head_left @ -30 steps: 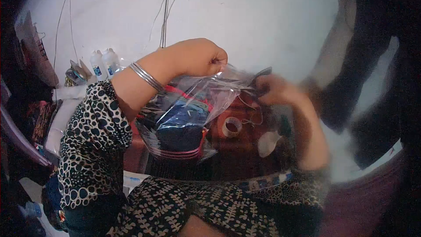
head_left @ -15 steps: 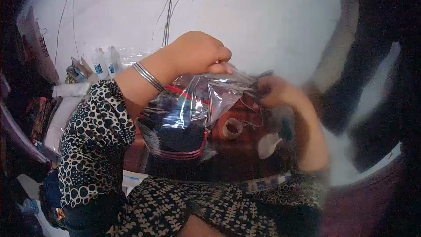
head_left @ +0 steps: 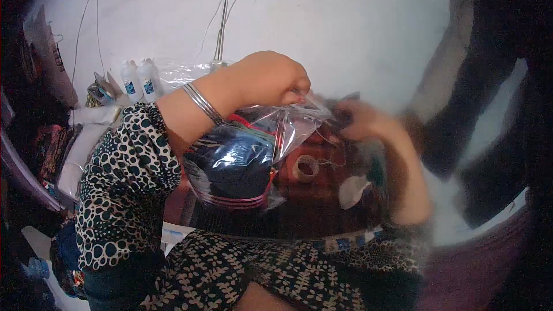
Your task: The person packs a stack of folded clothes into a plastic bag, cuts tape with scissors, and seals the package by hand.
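Observation:
A clear plastic bag (head_left: 233,158) with dark folded fabric inside, edged in red and pink stripes, rests on the dark reddish table. My left hand (head_left: 282,80), with silver bangles at its wrist, is closed on the bag's gathered top. Just to the right, my right hand (head_left: 360,121) is curled beside the end of that gathered plastic. A dark pointed thing shows at its fingers, too blurred to name. Below the hands, a roll of tape (head_left: 306,168) lies on the table, with a pale rounded object (head_left: 352,191) to its right.
Two white bottles (head_left: 138,80) with blue labels stand at the back left by the wall. More clear plastic (head_left: 181,74) lies near them. Thin cords (head_left: 222,17) run down the white wall. Piled cloth (head_left: 55,150) is at the left.
My left hand has moved slightly down and to the right, with the gathered plastic drawn lower. My right hand has stayed in nearly the same place.

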The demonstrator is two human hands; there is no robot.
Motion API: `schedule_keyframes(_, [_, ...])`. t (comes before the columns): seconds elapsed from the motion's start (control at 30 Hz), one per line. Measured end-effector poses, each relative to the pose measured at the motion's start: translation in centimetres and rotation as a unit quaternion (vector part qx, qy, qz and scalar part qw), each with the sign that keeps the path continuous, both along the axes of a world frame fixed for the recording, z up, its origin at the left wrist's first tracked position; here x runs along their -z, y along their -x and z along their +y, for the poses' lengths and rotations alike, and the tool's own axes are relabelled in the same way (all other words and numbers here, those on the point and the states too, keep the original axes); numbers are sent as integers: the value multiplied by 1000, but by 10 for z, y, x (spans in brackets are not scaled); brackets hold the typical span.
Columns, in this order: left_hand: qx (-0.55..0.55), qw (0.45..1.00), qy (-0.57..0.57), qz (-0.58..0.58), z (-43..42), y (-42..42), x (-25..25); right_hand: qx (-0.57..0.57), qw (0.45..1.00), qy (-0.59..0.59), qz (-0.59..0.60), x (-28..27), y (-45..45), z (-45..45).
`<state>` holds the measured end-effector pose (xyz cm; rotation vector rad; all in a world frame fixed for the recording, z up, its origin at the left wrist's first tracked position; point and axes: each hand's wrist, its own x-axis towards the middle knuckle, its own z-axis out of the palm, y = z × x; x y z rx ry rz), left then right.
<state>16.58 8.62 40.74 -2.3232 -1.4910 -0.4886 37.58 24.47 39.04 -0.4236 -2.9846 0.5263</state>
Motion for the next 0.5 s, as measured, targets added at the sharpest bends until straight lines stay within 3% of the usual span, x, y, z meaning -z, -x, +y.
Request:
schedule_keyframes(0.13, [17, 999, -9, 25, -3, 0, -1, -33, 997, 64, 11, 2, 6, 4])
schedule_keyframes(0.23, [29, 999, -27, 34, -1, 1, 2, 20, 997, -4, -77, -6, 10, 2])
schedule_keyframes(0.37, [61, 995, -68, 44, 0, 3, 6, 1, 996, 32, -85, -2, 13, 11])
schedule_keyframes(0.43, [63, 995, -70, 38, 1, 1, 7, -50, 999, -4, -5, 4, 18, 4])
schedule_keyframes(0.5, [66, 995, -73, 33, 1, 2, 6, -41, 999, 0, -10, -1, 22, -7])
